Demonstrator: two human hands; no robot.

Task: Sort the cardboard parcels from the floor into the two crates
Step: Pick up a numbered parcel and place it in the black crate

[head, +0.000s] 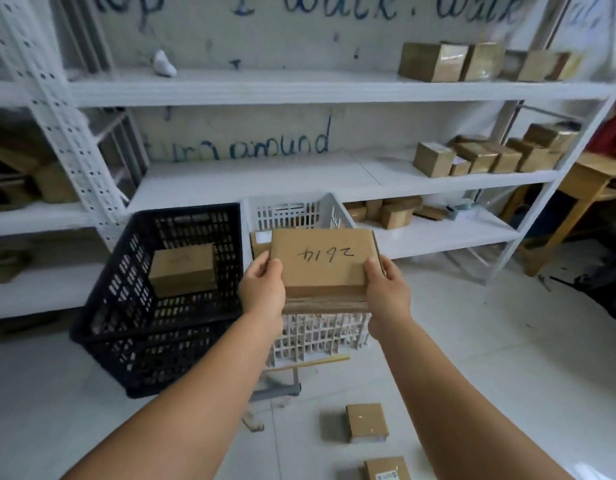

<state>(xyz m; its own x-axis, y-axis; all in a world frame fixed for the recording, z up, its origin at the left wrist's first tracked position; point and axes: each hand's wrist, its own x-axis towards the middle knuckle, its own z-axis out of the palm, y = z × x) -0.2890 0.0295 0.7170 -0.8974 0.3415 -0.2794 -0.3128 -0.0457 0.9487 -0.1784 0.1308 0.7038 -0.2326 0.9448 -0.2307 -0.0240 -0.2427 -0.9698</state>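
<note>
I hold a flat cardboard parcel [323,263] marked with handwritten digits above the white crate [292,211]. My left hand [261,289] grips its left edge and my right hand [386,292] grips its right edge. Another parcel [259,242] shows inside the white crate, mostly hidden behind the held one. The black crate [126,306] stands to the left of the white one, with one parcel [182,273] inside. Two more parcels lie on the floor near me, one [367,422] square and one [387,469] at the bottom edge.
White metal shelving [265,88] runs behind the crates, with several cardboard boxes [472,62] on its right side. A wooden table [590,188] stands at the far right. A thin wooden stick [320,361] lies on the tiled floor before the white crate.
</note>
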